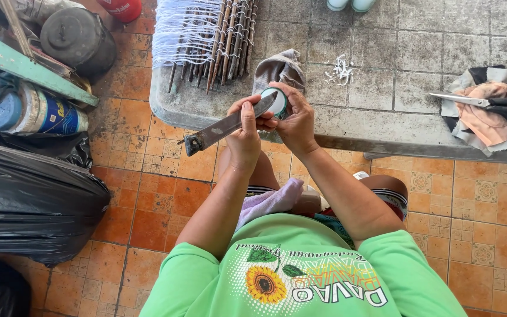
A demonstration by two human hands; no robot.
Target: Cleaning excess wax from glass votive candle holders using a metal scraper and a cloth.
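My left hand (244, 134) grips a long flat metal knife (221, 126); its dark end sticks out to the left and its tip points up right. My right hand (296, 122) holds a small round object with a green rim (278, 101), and the blade tip rests against it. Both hands are raised close together over the front edge of a grey stone bench (382, 123). A grey cloth (280, 67) lies on the bench just beyond my hands.
A bundle of thin sticks wound with white thread (206, 35) lies at the bench's back left. Scissors (488, 103) rest on a cloth pile at right, white scraps (341, 70) near the middle. Black bags (30, 199), cans (24, 111) and a dark pot (77, 35) stand at left. A purple cloth (271, 201) lies on my lap.
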